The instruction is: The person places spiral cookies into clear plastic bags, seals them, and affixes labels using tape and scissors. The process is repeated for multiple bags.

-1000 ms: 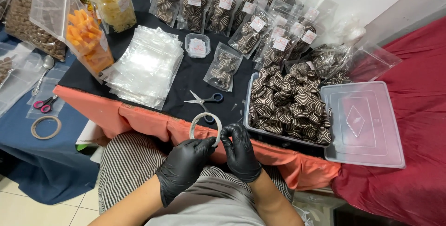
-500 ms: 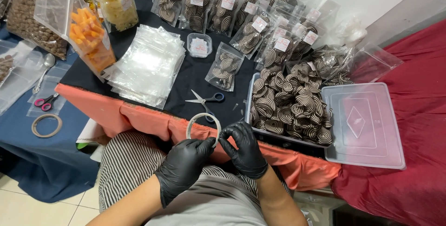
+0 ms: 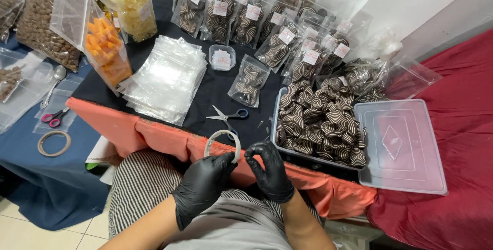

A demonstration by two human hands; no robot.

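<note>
Both my hands wear black gloves and are held in front of my lap at the table's near edge. My left hand (image 3: 201,184) grips a roll of clear tape (image 3: 222,142) at its lower rim. My right hand (image 3: 269,170) pinches at the roll's right side with thumb and fingers; whether it holds the tape's end is too small to tell. Just beyond the roll lie blue-handled scissors (image 3: 229,117) on the black cloth. A clear tub (image 3: 278,107) of brown-and-white spiral cookies stands to the right of my hands.
A stack of clear zip bags (image 3: 165,78) lies on the left. Several filled cookie pouches (image 3: 249,81) stand at the back. The tub's lid (image 3: 402,145) rests on the red cloth. Pink scissors (image 3: 53,118) and another tape roll (image 3: 54,143) lie on the blue table.
My right hand's fingers have shifted a little at the roll's edge. The roll and my left hand stay in nearly the same place.
</note>
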